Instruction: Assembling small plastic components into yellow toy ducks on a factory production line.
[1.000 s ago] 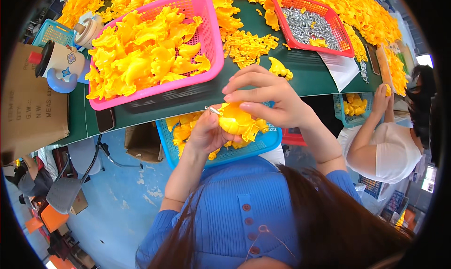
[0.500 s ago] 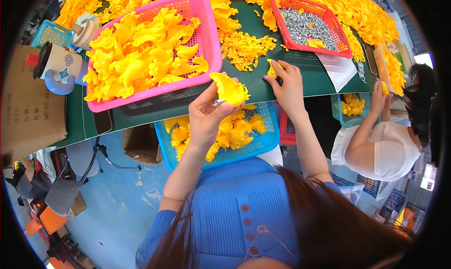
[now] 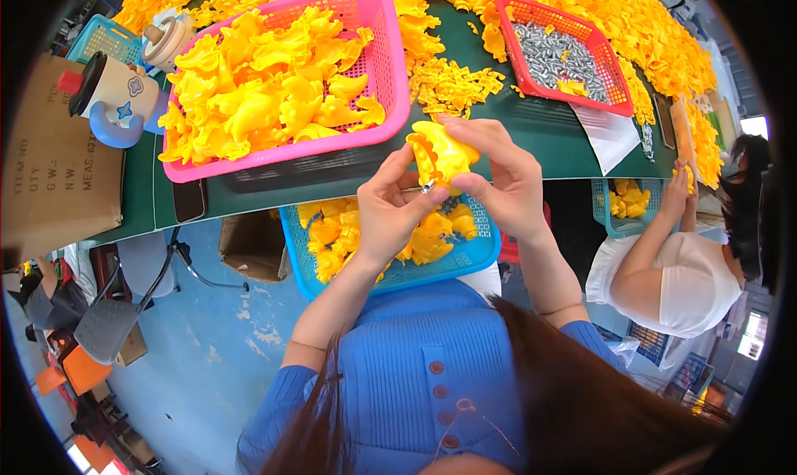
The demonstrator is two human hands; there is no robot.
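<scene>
In front of my chest, above a blue basket of yellow plastic pieces, both hands meet on one curved yellow plastic piece. My left hand is closed on its lower left side, where a small silver metal part shows by the fingertips. My right hand grips the piece from the right, thumb below and fingers above. The inside of the piece faces left, with a scalloped edge. Whether a small yellow part lies under my right fingers is hidden.
A pink basket heaped with yellow pieces stands left on the green table. Right of it are small yellow parts and a red basket of silver metal parts. A co-worker sits at the right. Two cups stand far left.
My right hand has come down and left from the table edge to the yellow piece. My left hand has moved right, and the piece has turned. The small yellow part no longer shows.
</scene>
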